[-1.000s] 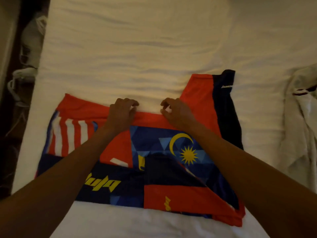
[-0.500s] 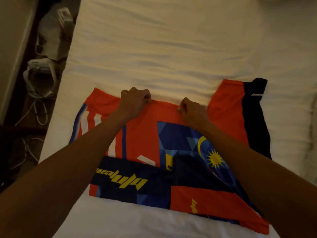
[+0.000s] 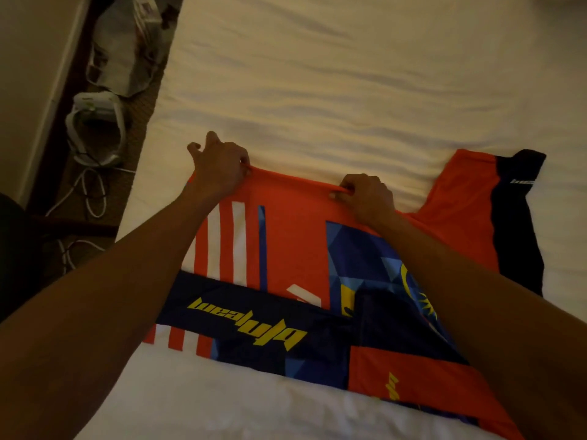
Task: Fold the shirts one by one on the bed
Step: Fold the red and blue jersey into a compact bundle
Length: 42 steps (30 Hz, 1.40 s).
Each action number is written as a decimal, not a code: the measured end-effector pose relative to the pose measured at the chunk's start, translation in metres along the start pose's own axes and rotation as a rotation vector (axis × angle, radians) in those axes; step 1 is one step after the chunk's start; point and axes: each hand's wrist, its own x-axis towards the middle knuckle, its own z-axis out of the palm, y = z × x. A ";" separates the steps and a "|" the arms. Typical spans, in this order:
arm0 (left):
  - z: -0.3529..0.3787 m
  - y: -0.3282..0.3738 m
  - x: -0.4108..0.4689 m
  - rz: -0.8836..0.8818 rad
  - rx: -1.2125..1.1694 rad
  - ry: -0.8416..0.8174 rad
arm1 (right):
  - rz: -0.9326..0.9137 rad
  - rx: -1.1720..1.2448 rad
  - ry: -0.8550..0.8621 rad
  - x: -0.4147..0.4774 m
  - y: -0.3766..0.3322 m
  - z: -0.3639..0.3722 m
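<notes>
The red, blue and navy printed sports shirt (image 3: 286,249) lies flat on the white-sheeted bed (image 3: 317,90), toward six o'clock. The left hand (image 3: 219,168), at eleven o'clock, and the right hand (image 3: 365,195), at one, each pinch its far edge. An uneven pull could skew the fold, since the fabric looks slippery. Counted: one shirt, two hands. White cables (image 3: 92,198) lie at nine o'clock.

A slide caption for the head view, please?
Left hand and right hand pinch the far edge of the shirt on the bed.
</notes>
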 end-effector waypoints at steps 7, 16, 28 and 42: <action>0.017 -0.024 -0.011 -0.248 0.091 0.198 | 0.008 -0.059 0.137 -0.009 0.022 -0.006; 0.012 0.081 -0.032 0.023 -0.179 0.354 | 0.067 0.073 0.444 -0.037 0.077 -0.050; 0.037 0.338 0.004 0.128 -0.739 -0.263 | 0.705 0.212 0.403 -0.042 0.240 -0.148; 0.001 0.398 0.015 -0.093 -1.073 -0.230 | 0.425 0.919 0.355 -0.040 0.254 -0.188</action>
